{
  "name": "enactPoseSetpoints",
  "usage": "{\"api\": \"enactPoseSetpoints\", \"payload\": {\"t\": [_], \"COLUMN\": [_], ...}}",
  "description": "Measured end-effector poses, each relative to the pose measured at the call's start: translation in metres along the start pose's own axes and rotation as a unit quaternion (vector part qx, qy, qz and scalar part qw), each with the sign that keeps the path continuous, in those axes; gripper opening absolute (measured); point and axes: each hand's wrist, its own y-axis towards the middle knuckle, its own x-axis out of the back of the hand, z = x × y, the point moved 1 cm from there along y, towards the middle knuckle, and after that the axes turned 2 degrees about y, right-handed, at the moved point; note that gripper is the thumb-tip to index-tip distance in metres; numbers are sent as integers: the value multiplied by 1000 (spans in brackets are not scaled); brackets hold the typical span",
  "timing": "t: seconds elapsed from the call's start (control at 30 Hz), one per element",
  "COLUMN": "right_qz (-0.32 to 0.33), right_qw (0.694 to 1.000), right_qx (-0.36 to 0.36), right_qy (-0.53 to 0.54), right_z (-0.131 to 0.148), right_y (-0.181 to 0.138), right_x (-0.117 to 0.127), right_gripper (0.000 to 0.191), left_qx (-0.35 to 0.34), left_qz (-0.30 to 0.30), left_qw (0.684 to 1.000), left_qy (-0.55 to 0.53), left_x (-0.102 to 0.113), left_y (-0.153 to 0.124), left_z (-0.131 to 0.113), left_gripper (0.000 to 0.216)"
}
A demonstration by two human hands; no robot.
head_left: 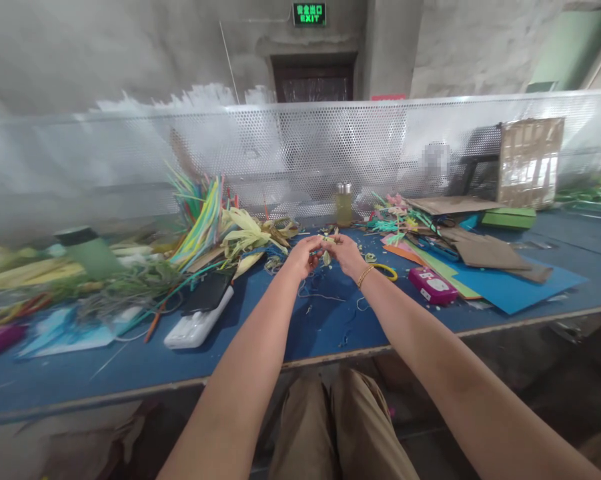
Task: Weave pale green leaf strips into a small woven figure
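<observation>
We find soft, muted light, sheen on the perforated screen [310, 143] and glare on the taped cardboard [531, 163]; blur and wide-angle stretching smear the left edge of the tabletop [330, 323].

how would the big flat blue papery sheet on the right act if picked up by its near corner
The flat blue papery sheet looks thin, so it would probably flex and feel light. Flat brown cardboard pieces lie over part of it, so they might slide or drag along.

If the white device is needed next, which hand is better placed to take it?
Probably left: the white device lies nearer the left hand than the right hand. Both seem to pinch a pale piece.
</observation>
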Motion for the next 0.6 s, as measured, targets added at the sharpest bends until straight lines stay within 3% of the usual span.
{"api": "enactPoseSetpoints", "payload": {"t": [0.17,0.3,0.5,0.6], "right_qz": [22,55,42,46], "right_qw": [998,994,994,992], "right_qx": [15,-28,-57,-55], "right_qy": [-57,-85,-89,-104], "right_z": [0,-2,-3,-4], "right_y": [-2,-6,-9,-10], "right_x": [-1,-4,-7,-7], "right_gripper": [50,36,17,15], "left_qx": [-22,-11,58,42], "left_qz": [-45,-93,-76,-88], "left_qw": [998,994,990,992], "left_qy": [22,-49,-103,-86], "left_x": [0,5,6,5], "left_y": [0,6,7,7], "left_z": [2,3,0,0], "left_gripper": [22,19,24,22]}}
